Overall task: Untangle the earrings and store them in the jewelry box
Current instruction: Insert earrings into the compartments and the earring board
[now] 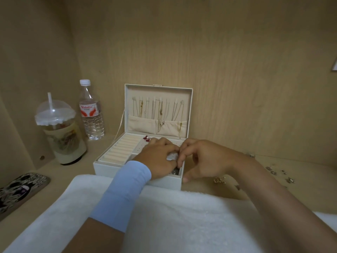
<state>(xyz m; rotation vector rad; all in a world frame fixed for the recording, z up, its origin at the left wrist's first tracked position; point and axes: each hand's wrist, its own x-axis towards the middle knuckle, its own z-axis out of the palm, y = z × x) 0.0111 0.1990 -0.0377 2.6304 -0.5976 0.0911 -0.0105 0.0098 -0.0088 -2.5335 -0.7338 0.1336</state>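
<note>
In the head view, the jewelry box point(107, 168) stands open at the middle of the shelf. Its lid is upright at twelve o'clock, with thin chains point(160, 110) hanging inside it. Our left hand point(156, 157), with a blue sleeve point(124, 194) on the wrist, reaches in from seven o'clock. Our right hand point(206, 157) comes from four o'clock.

Both hands meet over the box's near right part, just above the perforated panel point(141, 147). The left fingers are curled and bunched, their tips against the right thumb and forefinger, which are also bent together. We cannot tell whether an earring is pinched between them, because that spot is hidden and too small to read. One right finger stretches down to touch the box's front edge.

A red earring point(146, 138) lies on the panel at eleven o'clock from the hands. The loose earrings point(273, 171) are scattered on the shelf at three o'clock of the box, well apart from it. A gold piece point(219, 180) lies nearer, just beside the right wrist.

We judge these pieces to be very light, hard and slippery, with thin posts or hooks that bend and snag easily. We would take each one by its ornament with two fingertips, never by the wire, and ease caught hooks apart instead of pulling.

At nine o'clock stand a water bottle point(91, 114) and a lidded cup point(60, 132). A patterned phone point(20, 190) lies at eight o'clock, and a white towel point(173, 220) is at six.
</note>
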